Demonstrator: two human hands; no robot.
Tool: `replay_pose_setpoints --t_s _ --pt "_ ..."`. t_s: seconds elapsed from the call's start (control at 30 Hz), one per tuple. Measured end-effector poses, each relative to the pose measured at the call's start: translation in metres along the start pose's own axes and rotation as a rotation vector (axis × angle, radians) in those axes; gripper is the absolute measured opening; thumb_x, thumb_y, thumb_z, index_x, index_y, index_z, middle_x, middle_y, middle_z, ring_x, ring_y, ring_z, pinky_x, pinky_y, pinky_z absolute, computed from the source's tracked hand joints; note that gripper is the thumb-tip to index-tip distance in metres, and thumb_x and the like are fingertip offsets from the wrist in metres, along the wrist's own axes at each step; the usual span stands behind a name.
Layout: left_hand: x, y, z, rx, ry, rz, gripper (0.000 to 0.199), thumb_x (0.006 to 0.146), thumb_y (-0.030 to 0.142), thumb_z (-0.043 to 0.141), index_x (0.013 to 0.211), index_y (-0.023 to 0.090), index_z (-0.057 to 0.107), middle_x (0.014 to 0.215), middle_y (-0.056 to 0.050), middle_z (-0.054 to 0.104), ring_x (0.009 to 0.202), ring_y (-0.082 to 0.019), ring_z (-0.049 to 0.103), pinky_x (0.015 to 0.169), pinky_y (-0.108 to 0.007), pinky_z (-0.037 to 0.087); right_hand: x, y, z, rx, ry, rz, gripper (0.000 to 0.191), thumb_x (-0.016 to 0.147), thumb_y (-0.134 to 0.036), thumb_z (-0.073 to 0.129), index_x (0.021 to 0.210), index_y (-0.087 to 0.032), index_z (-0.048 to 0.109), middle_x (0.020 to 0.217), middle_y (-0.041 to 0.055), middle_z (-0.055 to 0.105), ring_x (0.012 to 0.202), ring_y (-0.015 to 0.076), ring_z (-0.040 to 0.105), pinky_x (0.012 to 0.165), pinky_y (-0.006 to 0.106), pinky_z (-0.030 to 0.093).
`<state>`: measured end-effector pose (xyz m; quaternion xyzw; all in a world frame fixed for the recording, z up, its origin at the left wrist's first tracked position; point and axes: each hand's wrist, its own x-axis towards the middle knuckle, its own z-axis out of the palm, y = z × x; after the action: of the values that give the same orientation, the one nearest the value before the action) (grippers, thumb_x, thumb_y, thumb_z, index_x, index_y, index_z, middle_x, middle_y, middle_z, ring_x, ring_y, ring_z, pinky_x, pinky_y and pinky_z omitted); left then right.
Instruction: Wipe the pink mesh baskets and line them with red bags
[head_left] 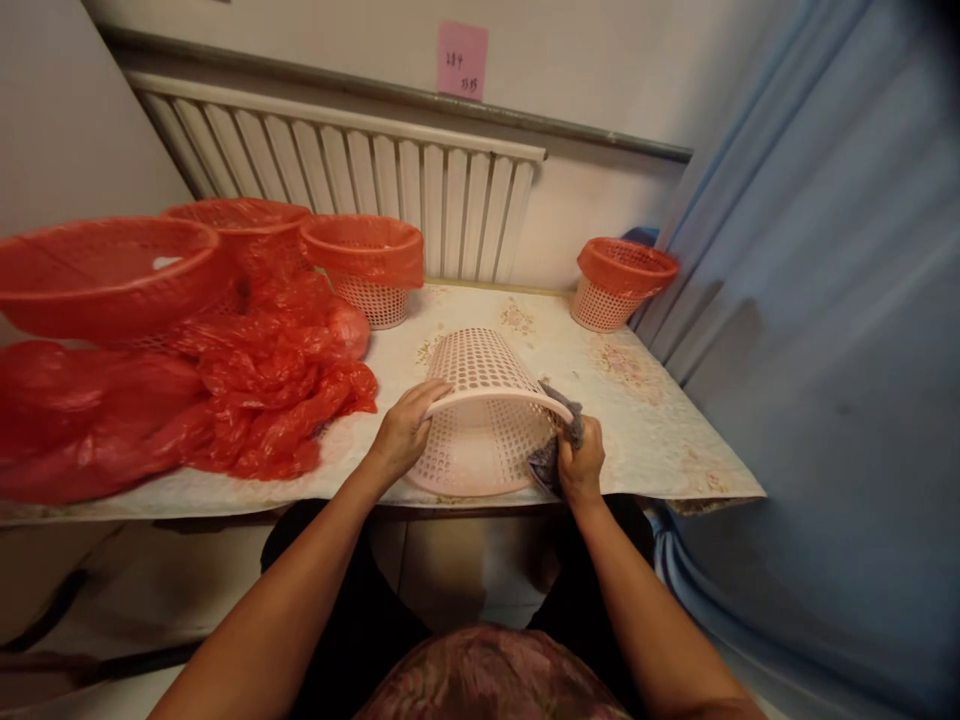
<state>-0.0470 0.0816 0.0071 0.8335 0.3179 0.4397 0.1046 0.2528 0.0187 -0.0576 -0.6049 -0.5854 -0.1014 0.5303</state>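
Note:
A pale pink perforated basket (480, 362) lies on its side on the covered table, its open mouth facing me. My left hand (407, 432) grips the left part of its rim. At the right part of the rim, my right hand (582, 460) is closed around a dark grey cloth (547, 464), which wraps over the rim. Some of the cloth shows inside the mouth.
Baskets with red bag liners (364, 245) stand at the back left, another lined basket (611, 290) at the back right. A heap of red plastic bags (255, 400) covers the table's left. A radiator (360, 165) is behind; a blue curtain (810, 330) hangs right.

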Motion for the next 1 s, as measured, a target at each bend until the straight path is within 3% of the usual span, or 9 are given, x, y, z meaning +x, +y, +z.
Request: replay_pose_setpoints --t_s 0.13,0.23,0.3,0.43,0.57,0.67,0.83,1.0 --pt "-0.003 -0.002 -0.001 0.003 0.017 -0.017 0.052 0.078 0.003 0.041 0.126 0.018 0.055 0.13 -0.008 0.059 0.124 -0.02 0.051 0.108 -0.042 0.039 -0.05 0.011 0.02 0.052 0.086 0.384 0.035 0.084 -0.047 0.052 0.101 -0.017 0.055 0.091 0.0075 0.06 0.086 0.0224 0.055 0.078 0.037 0.044" --pt "-0.013 -0.006 -0.003 -0.018 0.067 -0.106 0.05 0.078 0.005 0.042 0.123 0.018 0.057 0.128 -0.007 0.06 0.122 -0.02 0.053 0.109 -0.042 0.039 -0.048 0.004 0.02 0.064 0.058 0.404 0.032 0.083 -0.046 0.052 0.095 -0.017 0.056 0.086 0.0061 0.059 0.081 0.021 0.054 0.075 0.036 0.044" --pt "-0.022 -0.008 -0.002 -0.046 0.109 -0.2 0.045 0.079 0.009 0.044 0.121 0.017 0.058 0.124 -0.008 0.062 0.118 -0.021 0.056 0.106 -0.041 0.041 -0.025 -0.006 0.009 0.029 0.052 0.296 0.025 0.083 -0.041 0.053 0.09 -0.017 0.056 0.083 0.0048 0.058 0.081 0.0202 0.053 0.075 0.035 0.044" --pt "-0.027 0.001 0.007 -0.057 0.145 -0.313 0.042 0.08 0.015 0.051 0.121 0.014 0.057 0.118 -0.01 0.065 0.11 -0.023 0.06 0.1 -0.041 0.047 0.043 -0.041 -0.027 -0.102 0.026 -0.098 0.011 0.086 -0.026 0.048 0.087 -0.019 0.057 0.086 0.0058 0.056 0.088 0.0211 0.05 0.081 0.036 0.042" --pt "-0.003 0.02 0.018 -0.032 0.112 -0.148 0.047 0.078 0.009 0.05 0.125 0.015 0.054 0.125 -0.01 0.061 0.118 -0.022 0.056 0.105 -0.041 0.043 0.091 -0.089 -0.052 -0.271 -0.219 -0.483 0.015 0.082 -0.017 0.049 0.092 -0.018 0.059 0.09 0.008 0.056 0.091 0.023 0.046 0.081 0.036 0.039" --pt "0.012 0.022 0.025 -0.058 0.056 -0.035 0.046 0.079 0.006 0.045 0.124 0.013 0.056 0.126 -0.012 0.061 0.12 -0.021 0.055 0.106 -0.04 0.042 0.103 -0.106 -0.052 -0.33 -0.349 -0.588 0.015 0.081 -0.016 0.049 0.092 -0.018 0.06 0.09 0.0085 0.056 0.09 0.0233 0.045 0.078 0.036 0.038" --pt "-0.001 0.005 0.033 -0.079 0.011 0.0 0.051 0.08 0.006 0.042 0.129 0.014 0.053 0.133 -0.013 0.056 0.127 -0.022 0.049 0.109 -0.044 0.039 0.088 -0.074 -0.047 -0.26 -0.391 -0.517 0.02 0.08 -0.015 0.051 0.098 -0.018 0.058 0.097 0.0086 0.057 0.096 0.0238 0.045 0.083 0.036 0.04" --pt "-0.016 -0.003 0.034 -0.098 0.033 -0.033 0.053 0.081 0.006 0.042 0.133 0.017 0.05 0.137 -0.012 0.053 0.129 -0.021 0.047 0.111 -0.046 0.038 0.044 -0.018 -0.043 -0.12 -0.199 -0.235 0.016 0.088 -0.028 0.047 0.097 -0.019 0.056 0.095 0.0074 0.057 0.095 0.0227 0.048 0.088 0.038 0.041"
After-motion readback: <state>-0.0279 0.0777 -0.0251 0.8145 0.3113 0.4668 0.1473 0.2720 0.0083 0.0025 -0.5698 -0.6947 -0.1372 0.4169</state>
